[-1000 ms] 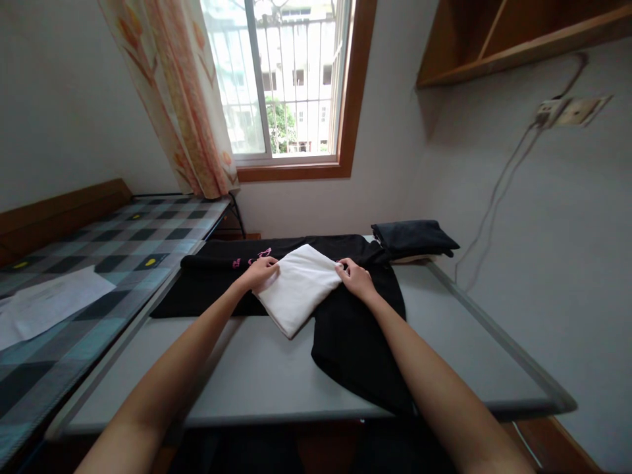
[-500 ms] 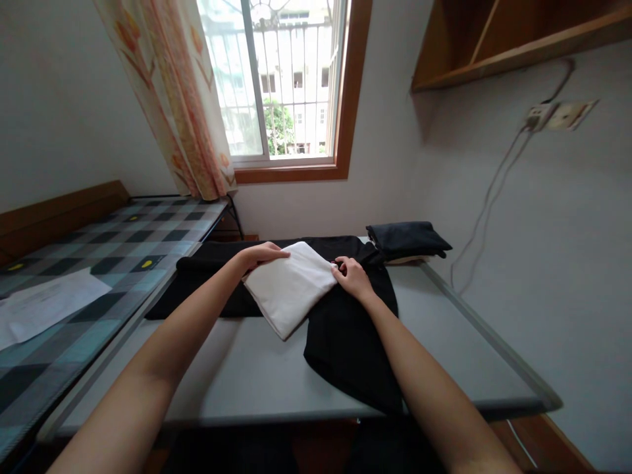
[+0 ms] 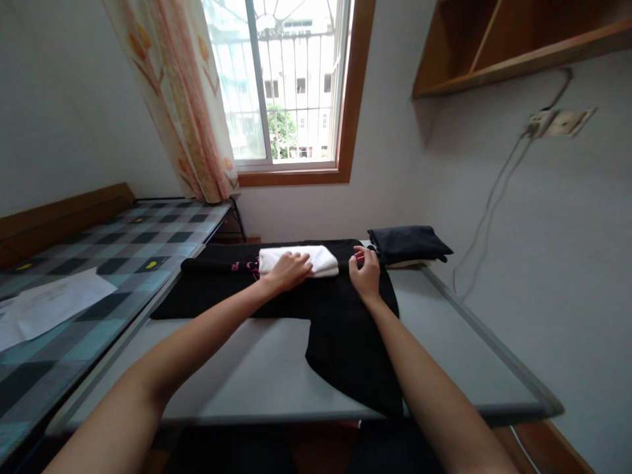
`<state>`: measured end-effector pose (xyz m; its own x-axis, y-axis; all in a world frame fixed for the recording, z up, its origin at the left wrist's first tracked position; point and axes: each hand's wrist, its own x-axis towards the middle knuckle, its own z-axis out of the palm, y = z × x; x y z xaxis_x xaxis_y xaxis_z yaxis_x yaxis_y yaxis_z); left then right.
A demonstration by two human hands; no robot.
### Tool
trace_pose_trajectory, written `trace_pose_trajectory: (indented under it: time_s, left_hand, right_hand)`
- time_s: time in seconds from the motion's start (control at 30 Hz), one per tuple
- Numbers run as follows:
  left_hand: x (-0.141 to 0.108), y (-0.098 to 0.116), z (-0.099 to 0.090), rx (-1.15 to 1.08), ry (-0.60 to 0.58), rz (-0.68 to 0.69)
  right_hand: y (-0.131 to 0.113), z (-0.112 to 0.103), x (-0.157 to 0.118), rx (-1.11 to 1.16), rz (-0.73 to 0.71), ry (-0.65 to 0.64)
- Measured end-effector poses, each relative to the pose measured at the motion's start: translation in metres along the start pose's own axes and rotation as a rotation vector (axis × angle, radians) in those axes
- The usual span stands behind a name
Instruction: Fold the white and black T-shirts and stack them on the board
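Note:
A white cloth [image 3: 323, 260], folded into a narrow bundle, lies on a black garment [image 3: 345, 329] spread across the table. My left hand [image 3: 290, 270] is on top of the bundle with its fingers bent over the cloth; the fingertips are partly hidden. Pink marks [image 3: 235, 267] show on the garment just left of the bundle. To the right, my right hand [image 3: 365, 271] is just above the garment, thumb and fingers curved apart around nothing. A small red patch [image 3: 360, 257] shows between them; I cannot make out what it is.
A folded dark cloth item [image 3: 409, 243] rests at the table's far right corner. The grey-white table [image 3: 237, 382] has a raised rim. Left of it stands a bed with a checked cover [image 3: 93, 263] and papers [image 3: 59, 303]. Cables [image 3: 486, 210] hang down the right wall.
The white cloth, earlier a wide diamond held at both sides, is now a smaller bundle farther back. My left hand has moved right onto it. My right hand has let go and shifted right.

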<state>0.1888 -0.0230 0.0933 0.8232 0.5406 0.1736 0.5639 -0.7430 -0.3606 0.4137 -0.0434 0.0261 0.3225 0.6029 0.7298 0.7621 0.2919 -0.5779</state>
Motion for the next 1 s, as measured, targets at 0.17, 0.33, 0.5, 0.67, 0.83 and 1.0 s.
trace_pose_trajectory:
  time_s: [0.17,0.33,0.5,0.67,0.83,1.0]
  left_hand:
    - [-0.037,0.012,0.045,-0.035,0.064,-0.004]
    - [-0.073,-0.015,0.057,-0.127,0.217,-0.064]
    - [-0.094,-0.029,0.076,-0.254,0.340,-0.059]
    - [-0.097,-0.034,0.078,-0.296,0.386,-0.072]
    - [-0.097,-0.035,0.071,-0.237,0.369,-0.109]
    - [-0.098,-0.032,0.068,-0.280,0.261,-0.067]
  right_hand:
    - [-0.015,0.003,-0.011,-0.059,-0.326,-0.399]
    - [-0.012,0.008,-0.020,-0.191,-0.432,-0.592]
    - [-0.003,0.010,-0.018,-0.216,-0.387,-0.558]
    - [-0.007,0.008,-0.016,-0.294,-0.423,-0.540]
    - [-0.016,0.004,-0.011,-0.368,-0.467,-0.508]
    - [-0.017,0.005,-0.013,-0.468,-0.437,-0.654]
